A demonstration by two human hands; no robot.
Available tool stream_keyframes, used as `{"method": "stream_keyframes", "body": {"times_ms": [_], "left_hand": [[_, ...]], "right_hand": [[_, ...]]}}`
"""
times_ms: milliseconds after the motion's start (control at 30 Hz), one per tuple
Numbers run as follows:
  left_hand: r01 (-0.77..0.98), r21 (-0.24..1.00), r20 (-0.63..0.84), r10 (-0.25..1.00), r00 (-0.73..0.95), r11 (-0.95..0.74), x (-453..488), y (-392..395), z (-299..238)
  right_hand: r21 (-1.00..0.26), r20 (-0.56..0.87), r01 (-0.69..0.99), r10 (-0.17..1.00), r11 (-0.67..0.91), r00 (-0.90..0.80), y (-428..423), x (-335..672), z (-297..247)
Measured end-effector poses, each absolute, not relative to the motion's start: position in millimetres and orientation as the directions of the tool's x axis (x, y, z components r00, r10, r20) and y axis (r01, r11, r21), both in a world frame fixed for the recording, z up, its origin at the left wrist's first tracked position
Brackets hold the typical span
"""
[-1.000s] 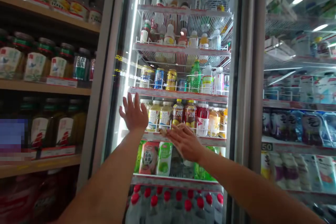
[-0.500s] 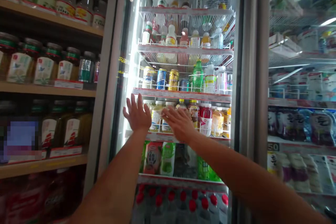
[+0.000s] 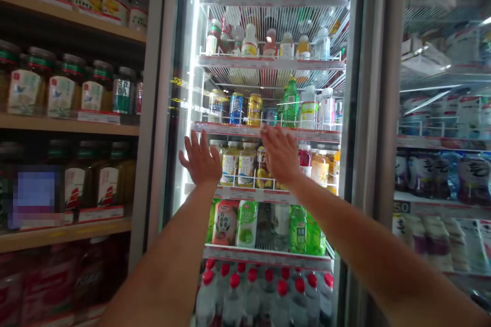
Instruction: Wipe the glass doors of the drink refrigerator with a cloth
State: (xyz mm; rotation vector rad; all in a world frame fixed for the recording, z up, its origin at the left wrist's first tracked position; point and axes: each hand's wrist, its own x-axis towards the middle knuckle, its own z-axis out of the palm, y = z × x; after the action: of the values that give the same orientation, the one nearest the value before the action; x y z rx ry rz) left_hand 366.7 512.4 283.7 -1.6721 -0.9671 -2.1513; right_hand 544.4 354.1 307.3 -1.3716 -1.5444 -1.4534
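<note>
My left hand (image 3: 200,158) and my right hand (image 3: 281,156) are raised with fingers spread, holding nothing, in front of a lit drinks cooler with a glass door (image 3: 155,112). My left hand is nearest the cooler's left frame, beside yellow-labelled juice bottles (image 3: 230,164). My right hand overlaps a row of bottled drinks (image 3: 262,167) and partly hides them. I cannot tell whether either palm touches the glass. Cans (image 3: 237,109) stand on the wire shelf just above my hands.
Wooden shelves of jars (image 3: 65,84) stand to the left of the cooler. Green drink bottles (image 3: 297,230) sit below my hands, and red-capped water bottles (image 3: 233,301) fill the bottom. A second cooler (image 3: 437,173) with bagged goods stands to the right.
My right hand has risen and moved right, its fingers now pointing up. My left hand has stayed nearly in place. The view has tilted slightly.
</note>
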Motion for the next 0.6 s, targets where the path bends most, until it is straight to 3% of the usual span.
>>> {"method": "stream_keyframes", "body": {"times_ms": [100, 167, 200, 267, 333, 400, 467, 533, 600], "left_hand": [[0.565, 0.346, 0.932, 0.204, -0.3, -0.749, 367.0, 512.4, 284.2], [0.57, 0.345, 0.932, 0.2, -0.301, -0.746, 366.8, 512.6, 284.1], [0.571, 0.345, 0.932, 0.199, -0.302, -0.745, 366.6, 512.6, 284.0], [0.571, 0.346, 0.932, 0.199, -0.304, -0.745, 366.2, 512.1, 283.7], [0.577, 0.343, 0.934, 0.205, -0.291, -0.741, 366.0, 511.2, 283.5], [0.585, 0.345, 0.934, 0.21, -0.288, -0.734, 366.1, 510.3, 283.6], [0.591, 0.354, 0.931, 0.218, -0.292, -0.724, 366.5, 509.7, 283.8], [0.598, 0.361, 0.929, 0.223, -0.294, -0.716, 366.6, 509.2, 283.8], [0.605, 0.358, 0.931, 0.225, -0.287, -0.711, 366.4, 508.5, 283.6]], "right_hand": [[0.657, 0.602, 0.744, 0.509, 0.121, -0.615, 361.5, 522.7, 233.2], [0.765, 0.39, 0.584, 0.527, 0.272, -0.755, 361.3, 522.9, 211.3], [0.781, 0.348, 0.548, 0.521, 0.299, -0.779, 359.5, 527.1, 212.3], [0.757, 0.434, 0.607, 0.51, 0.241, -0.743, 353.4, 540.0, 235.5], [0.629, 0.674, 0.774, 0.448, 0.071, -0.588, 346.3, 552.6, 273.4], [0.359, 0.911, 0.927, 0.258, -0.111, -0.322, 342.5, 558.3, 305.3], [0.12, 0.991, 0.975, 0.081, -0.185, -0.107, 345.5, 554.1, 314.0], [0.111, 0.992, 0.976, 0.085, -0.185, -0.097, 354.8, 541.9, 293.7], [0.309, 0.931, 0.943, 0.245, -0.127, -0.272, 366.5, 527.2, 252.0]]}}
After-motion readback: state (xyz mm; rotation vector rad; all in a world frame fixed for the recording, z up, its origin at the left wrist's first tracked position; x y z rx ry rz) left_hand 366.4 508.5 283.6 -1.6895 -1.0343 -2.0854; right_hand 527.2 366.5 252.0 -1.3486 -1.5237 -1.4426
